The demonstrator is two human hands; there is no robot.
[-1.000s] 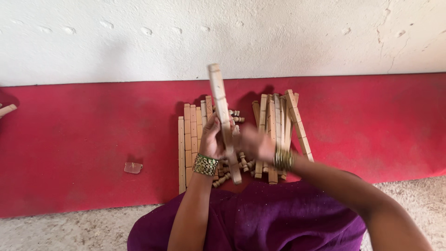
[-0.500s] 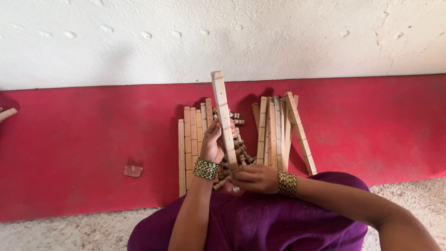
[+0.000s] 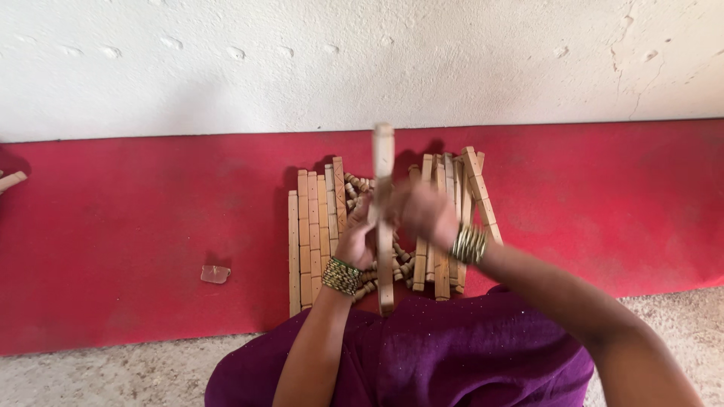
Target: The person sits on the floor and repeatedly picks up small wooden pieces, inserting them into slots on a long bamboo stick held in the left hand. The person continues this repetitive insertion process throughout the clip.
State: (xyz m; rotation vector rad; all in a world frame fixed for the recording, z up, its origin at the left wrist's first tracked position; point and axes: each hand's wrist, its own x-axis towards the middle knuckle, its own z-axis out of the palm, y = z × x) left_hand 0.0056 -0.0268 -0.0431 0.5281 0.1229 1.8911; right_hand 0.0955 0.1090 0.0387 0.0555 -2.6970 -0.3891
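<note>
My left hand [image 3: 357,240] grips a long notched wooden slat [image 3: 385,173] and holds it nearly upright over the red floor. My right hand [image 3: 426,215], blurred with motion, is up against the slat's middle; whether it holds anything small I cannot tell. Both wrists wear stacked bangles. Under the hands lie a row of similar wooden slats [image 3: 309,234] on the left, another leaning bundle of slats [image 3: 460,185] on the right, and several small turned wooden pegs [image 3: 358,185] between them.
A white plastered wall [image 3: 362,60] rises behind the red painted floor band [image 3: 113,226]. A small pale scrap [image 3: 215,274] lies on the red at the left. A wooden piece end [image 3: 11,181] shows at the far left edge. My purple garment [image 3: 452,354] fills the foreground.
My right hand has risen from low beside the slat's bottom end up to its middle. The slat has straightened to nearly vertical.
</note>
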